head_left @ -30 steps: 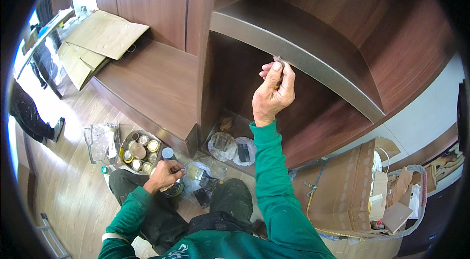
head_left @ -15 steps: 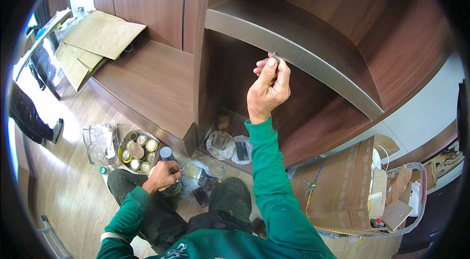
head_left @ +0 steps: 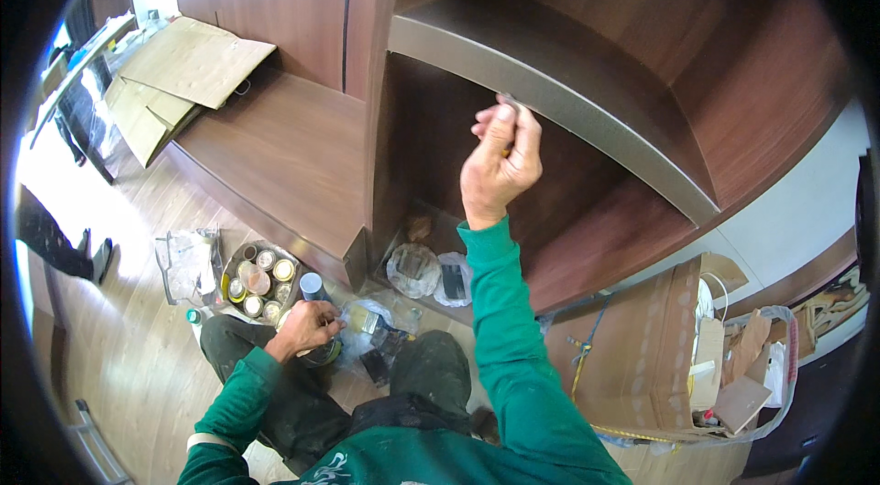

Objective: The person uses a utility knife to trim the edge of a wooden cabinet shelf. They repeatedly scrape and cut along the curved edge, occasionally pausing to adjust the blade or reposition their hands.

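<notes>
My right hand [head_left: 500, 164] is raised to the curved metallic-brown shelf edge [head_left: 559, 104]. Its fingers pinch a small thin tool [head_left: 510, 101], whose dark tip is at the edge's lower side; a yellowish bit shows by the palm, and the exact kind is unclear. My left hand [head_left: 308, 329] hangs low by my left knee, fingers closed together; what they hold, if anything, is too small to make out. Just beside it are a cylindrical can with a blue-grey top [head_left: 313, 286] and a flat paintbrush [head_left: 367, 320] on clear plastic.
Several small round tins [head_left: 266, 262] sit in a tray on the left. Plastic-wrapped bundles [head_left: 412, 270] lie in the lower compartment. A large cardboard box [head_left: 632, 347] with scraps stands right. Cardboard sheets [head_left: 197, 63] rest on the left bench [head_left: 275, 146]. Another person's leg [head_left: 55, 237] shows far left.
My right hand has shifted slightly left along the shelf edge with the small tool. My left hand stays nearly still. The other person's foot at far left has moved a little.
</notes>
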`<state>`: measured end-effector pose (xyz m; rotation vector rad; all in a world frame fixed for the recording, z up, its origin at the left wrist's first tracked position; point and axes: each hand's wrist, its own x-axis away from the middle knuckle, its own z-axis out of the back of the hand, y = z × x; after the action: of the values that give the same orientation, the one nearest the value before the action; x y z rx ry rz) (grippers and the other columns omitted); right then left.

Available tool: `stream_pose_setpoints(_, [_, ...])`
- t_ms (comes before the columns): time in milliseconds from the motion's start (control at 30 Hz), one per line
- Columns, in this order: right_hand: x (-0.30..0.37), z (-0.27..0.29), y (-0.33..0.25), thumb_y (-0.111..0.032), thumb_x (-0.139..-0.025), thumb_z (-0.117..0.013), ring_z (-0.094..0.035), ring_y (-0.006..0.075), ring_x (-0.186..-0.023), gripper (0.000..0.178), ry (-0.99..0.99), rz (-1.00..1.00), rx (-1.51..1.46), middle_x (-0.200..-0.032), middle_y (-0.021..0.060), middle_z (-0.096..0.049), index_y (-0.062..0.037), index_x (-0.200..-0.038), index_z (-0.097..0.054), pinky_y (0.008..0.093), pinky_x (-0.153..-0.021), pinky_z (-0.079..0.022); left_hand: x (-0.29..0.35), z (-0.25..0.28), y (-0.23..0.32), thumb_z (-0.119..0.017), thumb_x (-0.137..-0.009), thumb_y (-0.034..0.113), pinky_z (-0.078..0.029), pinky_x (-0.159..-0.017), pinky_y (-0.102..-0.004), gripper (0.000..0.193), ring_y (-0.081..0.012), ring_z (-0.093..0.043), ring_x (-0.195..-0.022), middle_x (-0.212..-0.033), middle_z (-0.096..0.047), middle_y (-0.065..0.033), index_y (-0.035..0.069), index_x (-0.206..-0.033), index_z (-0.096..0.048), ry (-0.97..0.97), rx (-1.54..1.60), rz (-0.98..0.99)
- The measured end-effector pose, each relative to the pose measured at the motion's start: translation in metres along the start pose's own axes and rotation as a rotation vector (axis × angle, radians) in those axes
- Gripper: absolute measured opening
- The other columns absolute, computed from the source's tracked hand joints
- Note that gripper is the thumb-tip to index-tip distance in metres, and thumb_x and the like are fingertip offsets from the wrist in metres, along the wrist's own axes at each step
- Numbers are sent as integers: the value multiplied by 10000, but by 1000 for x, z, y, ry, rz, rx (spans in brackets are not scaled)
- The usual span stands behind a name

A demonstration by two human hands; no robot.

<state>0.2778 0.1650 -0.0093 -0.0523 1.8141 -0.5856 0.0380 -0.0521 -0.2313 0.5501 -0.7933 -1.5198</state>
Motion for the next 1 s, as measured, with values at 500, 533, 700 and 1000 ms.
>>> stream_pose_setpoints(500, [83, 62, -21, -114, -1040, -540, -683, 191, -799, 177, -49, -487, -97, -1117, 199, -698, 16, -990, -650, 317, -655, -611, -84, 114, 195, -716, -923, 228, -593, -697, -366, 230, -192, -717, -744, -878, -750, -122, 29, -1033, -752, 369, 227, -506])
stream_pose_setpoints(533, [83, 61, -18, -145, -1054, -534, -656, 180, -768, 214, -4, -505, -144, -1070, 185, -692, 33, -1034, -651, 297, -647, -579, -99, 119, 224, -723, -927, 216, -587, -647, -339, 234, -153, -695, -700, -841, -736, -107, 4, -1025, -739, 384, 310, -613])
stream_pose_setpoints(700, [91, 63, -6, -216, -1085, -531, -579, 133, -741, 344, 146, -669, -248, -933, 86, -632, 79, -1241, -616, 256, -680, -501, -156, 102, 312, -668, -998, 388, -461, -401, -275, 463, -146, -611, -479, -755, -657, -110, -57, -879, -629, 144, 884, -434])
stream_pose_setpoints(1000, [67, 63, -6, -228, -1086, -473, -561, 125, -718, 374, 95, -599, -126, -900, 73, -642, 63, -1254, -637, 257, -693, -478, -188, 70, 314, -694, -990, 211, -409, -394, -243, 253, -111, -591, -479, -738, -677, -93, -34, -938, -658, 169, 1090, -511])
